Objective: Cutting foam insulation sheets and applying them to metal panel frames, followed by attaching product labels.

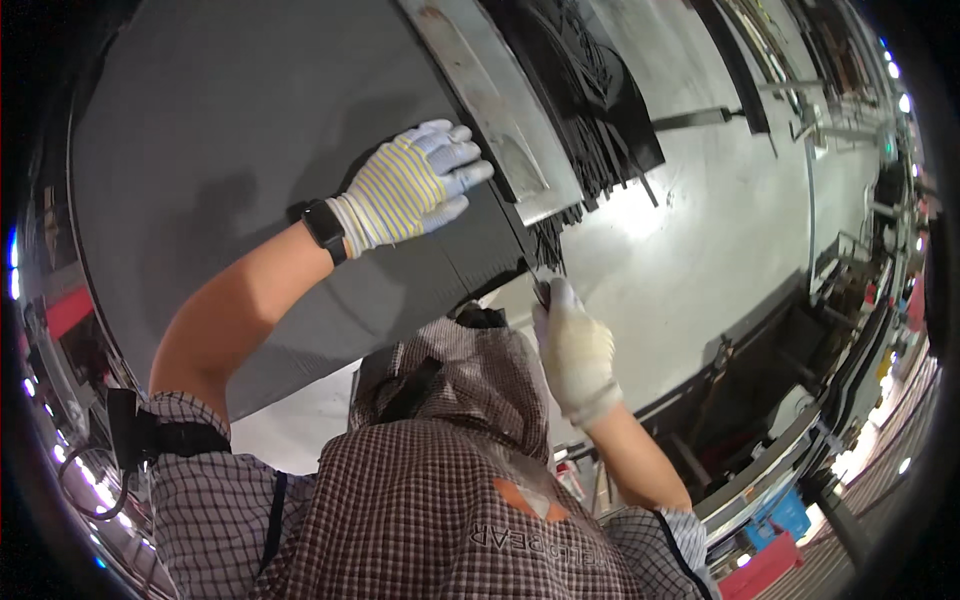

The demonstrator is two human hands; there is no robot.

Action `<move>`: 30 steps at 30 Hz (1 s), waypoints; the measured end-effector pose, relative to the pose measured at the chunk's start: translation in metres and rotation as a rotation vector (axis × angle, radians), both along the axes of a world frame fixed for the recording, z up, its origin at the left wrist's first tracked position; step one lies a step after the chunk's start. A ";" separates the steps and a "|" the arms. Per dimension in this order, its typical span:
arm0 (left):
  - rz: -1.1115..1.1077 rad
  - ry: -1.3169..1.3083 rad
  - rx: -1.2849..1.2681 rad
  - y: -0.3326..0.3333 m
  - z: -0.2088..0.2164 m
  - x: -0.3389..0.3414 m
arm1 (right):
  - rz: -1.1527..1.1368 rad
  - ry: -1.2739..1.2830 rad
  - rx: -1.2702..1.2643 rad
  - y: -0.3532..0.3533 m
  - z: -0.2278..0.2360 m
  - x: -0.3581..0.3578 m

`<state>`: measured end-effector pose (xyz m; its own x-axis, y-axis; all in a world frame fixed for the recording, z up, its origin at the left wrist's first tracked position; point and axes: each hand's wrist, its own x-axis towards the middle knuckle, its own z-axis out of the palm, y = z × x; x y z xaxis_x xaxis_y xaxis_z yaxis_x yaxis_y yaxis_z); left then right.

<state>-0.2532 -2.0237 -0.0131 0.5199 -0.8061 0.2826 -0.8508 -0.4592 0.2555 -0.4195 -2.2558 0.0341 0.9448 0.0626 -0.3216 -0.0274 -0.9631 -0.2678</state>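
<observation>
A large dark grey sheet with fine ribs lies across the table. My left hand, in a striped glove with light blue fingertips, rests flat on it with the fingers apart. Those fingertips reach the edge of a long metal bar that lies along the sheet's right side. Past the bar's near end, my right hand, in a cream glove, is closed around a knife. The blade points toward the sheet's cut edge; its tip is hard to make out. Thin black strips lie beside the bar.
Beyond the strips stretches a shiny metal tabletop. A black strip with a handle-like piece lies farther off. Racks with dark lengths of material stand at the right. A blue bin and a red object sit at the lower right.
</observation>
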 end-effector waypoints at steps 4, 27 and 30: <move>0.008 -0.025 0.002 0.003 0.002 0.001 | -0.157 0.245 0.047 0.000 -0.013 0.000; 0.017 -0.035 0.067 -0.007 0.001 -0.004 | -0.300 0.270 0.147 -0.028 -0.102 -0.038; 0.017 -0.017 0.098 -0.007 0.004 -0.005 | -0.185 0.324 0.125 -0.020 -0.097 -0.013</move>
<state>-0.2579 -2.0310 -0.0091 0.5292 -0.8216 0.2118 -0.8467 -0.4953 0.1944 -0.4329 -2.2756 -0.0628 0.7943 -0.0421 -0.6060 -0.3003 -0.8944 -0.3314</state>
